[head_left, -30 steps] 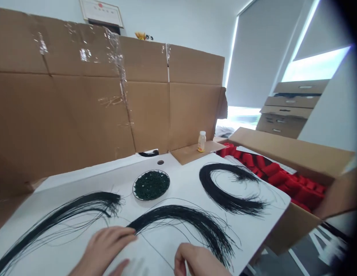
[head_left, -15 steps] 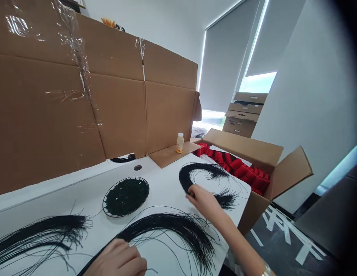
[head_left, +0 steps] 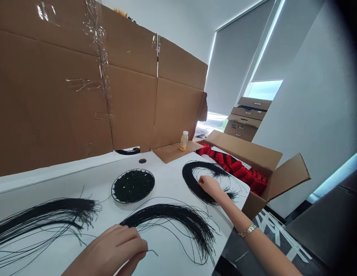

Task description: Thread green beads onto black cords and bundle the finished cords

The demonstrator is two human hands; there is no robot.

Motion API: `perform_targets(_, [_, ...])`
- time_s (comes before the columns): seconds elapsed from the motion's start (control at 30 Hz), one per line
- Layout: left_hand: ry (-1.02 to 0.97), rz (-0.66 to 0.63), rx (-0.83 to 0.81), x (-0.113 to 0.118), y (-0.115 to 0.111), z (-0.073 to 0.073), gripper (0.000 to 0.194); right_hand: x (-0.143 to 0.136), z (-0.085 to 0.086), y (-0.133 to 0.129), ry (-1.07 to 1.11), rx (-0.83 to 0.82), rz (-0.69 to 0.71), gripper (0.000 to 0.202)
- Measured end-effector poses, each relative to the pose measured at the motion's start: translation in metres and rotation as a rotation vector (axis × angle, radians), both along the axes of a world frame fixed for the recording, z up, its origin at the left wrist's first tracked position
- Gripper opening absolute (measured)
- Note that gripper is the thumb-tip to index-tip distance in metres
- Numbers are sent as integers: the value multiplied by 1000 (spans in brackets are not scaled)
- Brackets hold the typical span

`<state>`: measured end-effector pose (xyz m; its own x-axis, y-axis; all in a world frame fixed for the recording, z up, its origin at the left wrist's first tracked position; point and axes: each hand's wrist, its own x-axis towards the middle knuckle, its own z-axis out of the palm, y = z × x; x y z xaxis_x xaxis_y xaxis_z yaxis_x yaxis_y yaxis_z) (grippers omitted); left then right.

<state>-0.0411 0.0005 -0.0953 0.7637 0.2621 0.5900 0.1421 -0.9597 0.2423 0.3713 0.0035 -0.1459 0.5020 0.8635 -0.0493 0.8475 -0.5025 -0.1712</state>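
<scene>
My left hand [head_left: 118,245] is closed at the bottom centre, a short thin dark strand sticking out from its fingertips. It lies over the near end of a curved bundle of black strands [head_left: 172,211]. My right hand [head_left: 210,186] has its fingers pressed together at the inner edge of a second black bundle [head_left: 190,178], bent into a C at the right of the white table; what its fingertips hold, if anything, is too small to tell. A third black bundle [head_left: 52,211] lies at the left. Between them a round dish [head_left: 133,186] holds small dark green pieces.
A tall cardboard sheet [head_left: 132,111] stands along the table's back. A small bottle [head_left: 184,140] stands on a cardboard flap. Beyond the table's right edge is an open carton [head_left: 244,149] with red rolls [head_left: 242,170].
The view has shifted, moving most things slightly right or up. My right hand has moved slightly right along the C-shaped bundle, and its wrist bracelet shows more. My left hand stays closed.
</scene>
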Motion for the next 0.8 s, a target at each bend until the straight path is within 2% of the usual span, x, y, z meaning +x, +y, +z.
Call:
perform_targets(0.13, [38,31,-11,-5,1,-1,25,8,-2,3,59,35,-8,31])
perform_targets(0.33, [42,46,-19,-8,-3,16,24,23,5,8,292,117,42,32])
perform_targets(0.43, [118,103,-107,-11,-4,18,22,32,19,12,484,140,126,31])
perform_targets(0.63, [129,106,-176,-11,-5,21,23,37,49,9,868,182,366,32])
perform_targets(0.8, [190,104,-243,-11,-6,28,23,29,53,3,1049,270,493,34])
